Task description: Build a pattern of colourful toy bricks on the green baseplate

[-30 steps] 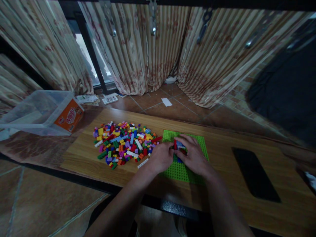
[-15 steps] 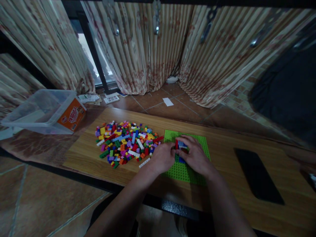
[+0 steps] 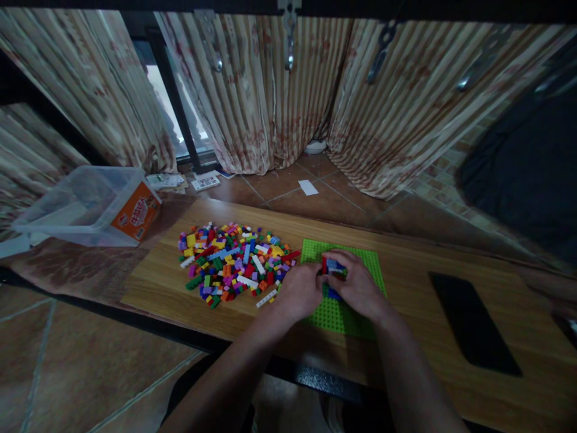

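Both hands meet over a green studded baseplate [image 3: 345,322]. Between them is a small toy brick build [image 3: 332,266] with blue and red parts, partly covered by fingers. My right hand [image 3: 357,281] curls around its right and far sides, thumb toward me. My left hand [image 3: 301,291] has its fingers closed against the left side of the build; the fingertips are mostly hidden. Another blue piece [image 3: 333,294] shows beneath the right thumb. Left of the baseplate lies a heap of loose toy bricks [image 3: 234,264] in many colours, beside my left hand.
A clear plastic bin [image 3: 85,204] with an orange label stands at the left on a patterned cloth. On the wooden table [image 3: 401,288], a flat black object [image 3: 473,322] lies to the right. Striped curtains [image 3: 297,90] hang behind, and white paper [image 3: 308,187] is on the tiled floor.
The whole view has shifted slightly. Both hands stay at the build over the baseplate, with only a small shift of the fingers.
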### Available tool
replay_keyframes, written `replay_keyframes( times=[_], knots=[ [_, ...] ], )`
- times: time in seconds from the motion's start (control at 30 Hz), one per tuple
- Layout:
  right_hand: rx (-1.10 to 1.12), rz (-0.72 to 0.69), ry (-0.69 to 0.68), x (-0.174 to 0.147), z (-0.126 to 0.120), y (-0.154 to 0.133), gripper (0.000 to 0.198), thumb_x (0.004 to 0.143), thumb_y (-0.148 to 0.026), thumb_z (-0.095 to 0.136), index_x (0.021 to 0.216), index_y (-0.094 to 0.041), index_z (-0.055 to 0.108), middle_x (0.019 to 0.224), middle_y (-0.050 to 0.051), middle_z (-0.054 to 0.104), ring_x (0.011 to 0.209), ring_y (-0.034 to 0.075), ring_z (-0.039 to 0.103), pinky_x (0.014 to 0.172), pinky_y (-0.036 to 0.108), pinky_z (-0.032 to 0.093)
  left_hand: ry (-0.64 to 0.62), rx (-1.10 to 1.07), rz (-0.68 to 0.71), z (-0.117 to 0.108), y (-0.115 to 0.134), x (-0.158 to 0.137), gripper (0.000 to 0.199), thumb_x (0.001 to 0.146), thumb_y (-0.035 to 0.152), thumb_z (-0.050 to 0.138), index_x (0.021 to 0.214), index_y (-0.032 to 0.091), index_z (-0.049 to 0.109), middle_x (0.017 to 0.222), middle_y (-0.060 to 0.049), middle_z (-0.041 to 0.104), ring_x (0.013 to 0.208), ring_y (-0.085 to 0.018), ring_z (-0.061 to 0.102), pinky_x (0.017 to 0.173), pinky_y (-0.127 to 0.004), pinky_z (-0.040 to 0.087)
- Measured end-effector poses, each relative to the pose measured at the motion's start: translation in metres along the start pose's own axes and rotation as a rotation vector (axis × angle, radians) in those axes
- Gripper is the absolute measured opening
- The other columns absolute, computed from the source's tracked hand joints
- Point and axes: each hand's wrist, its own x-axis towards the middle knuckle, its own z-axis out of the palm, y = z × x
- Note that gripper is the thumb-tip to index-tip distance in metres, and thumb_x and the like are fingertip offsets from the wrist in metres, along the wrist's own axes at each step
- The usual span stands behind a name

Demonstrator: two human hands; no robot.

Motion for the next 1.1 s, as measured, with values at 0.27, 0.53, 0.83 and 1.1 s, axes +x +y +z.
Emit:
replay_keyframes(
  times=[0.27, 0.53, 0.83, 1.1],
  knots=[
    [0.034, 0.004, -0.04, -0.001, -0.002, -0.001, 0.039, 0.076, -0.035, 0.07, 0.114, -0.026, 0.064, 0.125, 0.008, 0.058, 0.121, 0.027, 0.051, 0.105, 0.052, 0.038, -0.029, -0.032, -0.006, -0.0055, 0.0007, 0.0002, 0.027, 0.087, 0.016, 0.041, 0.099, 0.017, 0.065, 0.095, -0.009, 0.072, 0.091, -0.022, 0.067, 0.083, -0.032, 0.05],
    [0.003, 0.028, -0.021, -0.0017, 0.0008, -0.0005, 0.04, 0.076, -0.032, 0.069, 0.116, -0.024, 0.065, 0.128, 0.009, 0.056, 0.123, 0.028, 0.05, 0.106, 0.052, 0.037, -0.007, -0.01, -0.008, -0.0021, 0.0004, 0.0011, 0.025, 0.089, 0.021, 0.041, 0.097, 0.017, 0.065, 0.091, -0.009, 0.071, 0.087, -0.022, 0.067, 0.08, -0.032, 0.051],
    [-0.045, 0.059, -0.034, 0.0009, 0.0019, -0.004, 0.043, 0.072, -0.024, 0.067, 0.115, -0.024, 0.065, 0.126, 0.009, 0.058, 0.121, 0.028, 0.051, 0.105, 0.05, 0.037, 0.01, 0.035, -0.002, 0.0011, -0.0019, 0.0013, 0.027, 0.089, 0.018, 0.038, 0.095, 0.018, 0.064, 0.093, -0.008, 0.071, 0.089, -0.022, 0.067, 0.082, -0.031, 0.05],
    [0.036, -0.021, -0.005, -0.0071, -0.0014, -0.0015, 0.046, 0.079, -0.033, 0.064, 0.125, -0.027, 0.06, 0.13, 0.009, 0.057, 0.123, 0.028, 0.049, 0.106, 0.051, 0.036, -0.043, -0.015, -0.016, -0.0059, 0.0017, 0.0017, 0.028, 0.088, 0.017, 0.04, 0.097, 0.017, 0.066, 0.094, -0.009, 0.072, 0.091, -0.022, 0.068, 0.081, -0.031, 0.05]
  ],
)
